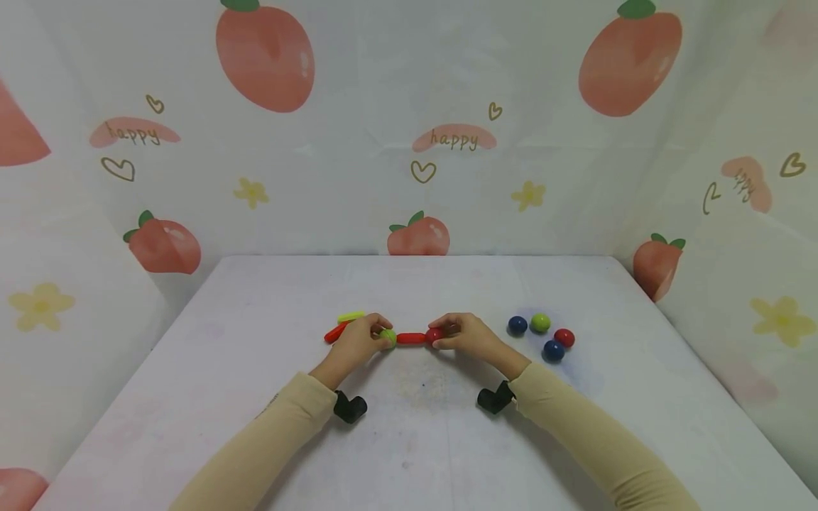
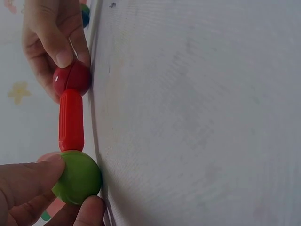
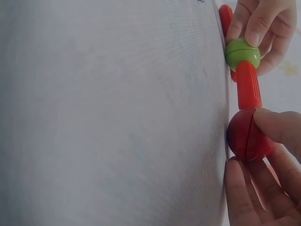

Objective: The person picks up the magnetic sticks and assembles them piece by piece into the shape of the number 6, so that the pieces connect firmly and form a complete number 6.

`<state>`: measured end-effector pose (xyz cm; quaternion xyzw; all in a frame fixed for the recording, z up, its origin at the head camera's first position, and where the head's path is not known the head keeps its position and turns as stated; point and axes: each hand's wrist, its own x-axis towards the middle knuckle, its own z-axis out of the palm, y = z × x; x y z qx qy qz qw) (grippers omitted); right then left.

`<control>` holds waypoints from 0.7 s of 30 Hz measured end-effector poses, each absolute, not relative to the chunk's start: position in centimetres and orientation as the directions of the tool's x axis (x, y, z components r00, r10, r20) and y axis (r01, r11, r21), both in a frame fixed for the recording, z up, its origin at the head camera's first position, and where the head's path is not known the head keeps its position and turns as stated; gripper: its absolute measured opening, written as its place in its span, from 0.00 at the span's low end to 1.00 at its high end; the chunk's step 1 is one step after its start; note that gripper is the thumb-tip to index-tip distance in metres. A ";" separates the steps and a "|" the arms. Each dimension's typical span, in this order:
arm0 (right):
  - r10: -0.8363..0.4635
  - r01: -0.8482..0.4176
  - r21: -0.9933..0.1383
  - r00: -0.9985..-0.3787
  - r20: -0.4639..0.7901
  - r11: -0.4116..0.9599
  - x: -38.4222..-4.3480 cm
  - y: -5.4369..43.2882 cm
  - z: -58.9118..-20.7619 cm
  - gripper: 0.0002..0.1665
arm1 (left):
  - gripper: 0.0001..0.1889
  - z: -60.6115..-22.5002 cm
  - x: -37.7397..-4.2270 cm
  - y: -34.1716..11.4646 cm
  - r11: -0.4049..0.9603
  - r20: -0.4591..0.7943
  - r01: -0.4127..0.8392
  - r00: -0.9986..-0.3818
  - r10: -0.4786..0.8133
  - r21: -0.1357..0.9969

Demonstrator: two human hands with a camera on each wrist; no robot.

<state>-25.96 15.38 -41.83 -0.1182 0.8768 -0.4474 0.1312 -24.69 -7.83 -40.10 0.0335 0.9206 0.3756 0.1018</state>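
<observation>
Between the hands, a red ridged rod [image 1: 411, 338] spans from a green ball [image 2: 80, 178] on the left to a dark red ball [image 3: 248, 135] on the right, touching both. My left hand [image 1: 360, 343] pinches the green ball between thumb and fingers. With thumb and fingertips, my right hand [image 1: 469, 336] holds the dark red ball. The three pieces lie in one line, low over the white tabletop. Whether the rod's ends sit inside the balls cannot be seen.
Left of the left hand lie a yellow rod [image 1: 351, 316] and a red rod [image 1: 336, 332], partly hidden by that hand. Two blue balls [image 1: 517, 326], a green ball [image 1: 540, 323] and a red ball [image 1: 564, 338] rest at the right. Black wrist cameras [image 1: 350, 407] hang beneath both wrists.
</observation>
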 end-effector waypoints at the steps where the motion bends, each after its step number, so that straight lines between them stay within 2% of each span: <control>1: -0.326 -0.094 -0.815 -0.938 -0.121 0.572 -26.0 15.4 -41.9 0.19 | 0.14 -40.1 -24.7 -7.8 0.715 -0.162 -0.016 -0.977 0.137 0.699; 21: -0.300 -0.070 -0.811 -0.945 -0.134 0.581 -25.9 15.3 -41.8 0.18 | 0.13 -40.0 -24.6 -7.7 0.733 -0.147 0.002 -0.979 0.140 0.681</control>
